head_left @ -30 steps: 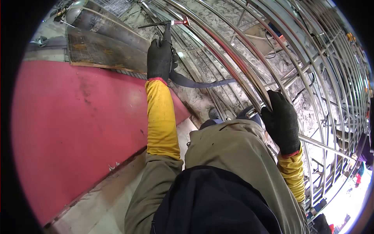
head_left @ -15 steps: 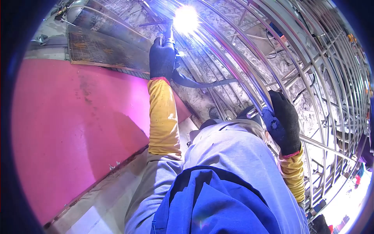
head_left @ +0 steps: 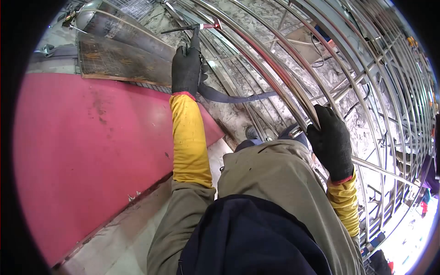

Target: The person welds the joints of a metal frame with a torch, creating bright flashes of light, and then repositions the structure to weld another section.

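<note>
My left hand (head_left: 187, 69), in a dark work glove, is closed around a TIG welding torch (head_left: 205, 26). The torch's reddish nozzle points right, close to a bent metal tube of the frame, and its long black back cap sticks out to the left. A dark cable sleeve (head_left: 238, 98) trails from below this hand to the right. No arc is lit at the torch. My right hand (head_left: 331, 143), gloved too, wraps round the near part of the shiny metal tubes (head_left: 279, 73). Its fingertips are partly hidden behind the tubing.
A pink panel (head_left: 91, 160) lies on the left. Beyond it are a stained metal plate (head_left: 119, 59) and a gas cylinder (head_left: 107, 23). Curved tubes of a large metal frame (head_left: 389, 91) fill the right side. Loose straight bars (head_left: 224, 75) lie on the dusty floor.
The bright welding arc at the torch tip has gone out, and the blue-violet glare has faded. The left hand has shifted slightly left and down; the right hand stays in place.
</note>
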Demonstrator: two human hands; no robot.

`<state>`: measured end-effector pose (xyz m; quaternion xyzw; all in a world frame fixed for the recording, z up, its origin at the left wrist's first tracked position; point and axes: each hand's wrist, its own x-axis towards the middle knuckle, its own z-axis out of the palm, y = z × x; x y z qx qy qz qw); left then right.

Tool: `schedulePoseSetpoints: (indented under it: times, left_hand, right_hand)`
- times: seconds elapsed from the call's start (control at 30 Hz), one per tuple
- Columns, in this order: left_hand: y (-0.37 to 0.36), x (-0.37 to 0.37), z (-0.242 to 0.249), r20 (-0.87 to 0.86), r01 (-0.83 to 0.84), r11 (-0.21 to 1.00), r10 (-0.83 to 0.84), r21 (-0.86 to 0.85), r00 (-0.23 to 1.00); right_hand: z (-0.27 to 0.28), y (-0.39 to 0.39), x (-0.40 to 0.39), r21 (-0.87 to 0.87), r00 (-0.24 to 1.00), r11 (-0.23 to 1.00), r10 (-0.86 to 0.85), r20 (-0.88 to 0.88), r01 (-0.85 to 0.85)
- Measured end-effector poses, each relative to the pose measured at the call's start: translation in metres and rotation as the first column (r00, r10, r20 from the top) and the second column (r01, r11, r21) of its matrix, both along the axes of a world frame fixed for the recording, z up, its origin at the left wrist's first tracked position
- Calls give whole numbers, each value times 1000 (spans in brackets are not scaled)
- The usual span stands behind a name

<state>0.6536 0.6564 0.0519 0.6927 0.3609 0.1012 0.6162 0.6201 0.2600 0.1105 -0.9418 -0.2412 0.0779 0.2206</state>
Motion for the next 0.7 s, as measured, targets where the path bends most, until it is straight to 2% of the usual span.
schedulePoseSetpoints:
  times: [0.4,0.47,0.53,0.7]
  left_hand:
    - [-1,0,0,-19,9,1000,-9,-2,1000]
    - [-6,0,6,-28,12,999,-11,40,1000]
    - [-3,3,-3,62,18,1000,-18,4,998]
    - [4,4,-12,109,48,998,-43,-36,993]
  right_hand:
    - [1,0,0,-3,1000,1000,8,4,-8]
    - [2,0,0,-26,1000,1000,6,-20,-7]
    - [-11,-5,1,103,997,994,32,67,-39]
    - [-15,-10,3,102,993,992,70,90,-79]
